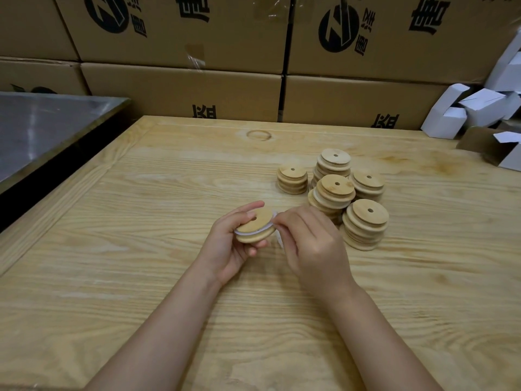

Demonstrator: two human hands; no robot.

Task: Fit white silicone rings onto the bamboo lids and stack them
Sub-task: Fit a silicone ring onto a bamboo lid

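From the head view we see a pale wooden table (135, 249) with strong, wavy grain. Above it our left hand (231, 249) cradles one round bamboo lid (255, 224), a smooth stepped disc with a small hole in its middle; the thumb lies over the far rim and the fingers curl under the near edge. A thin white silicone ring (247, 234) sits partly in the lid's groove, and its loose side hangs off to the right. Our right hand (315, 246) pinches that loose part at the lid's right edge, fingers bent close together. Just beyond the right hand, five short stacks of lids (366, 224) stand clustered on the table. Behind it brown cardboard boxes (183, 88) form a wall, small white cartons (473, 108) are heaped at the right, and a dull metal surface (42, 128) lies to the left.
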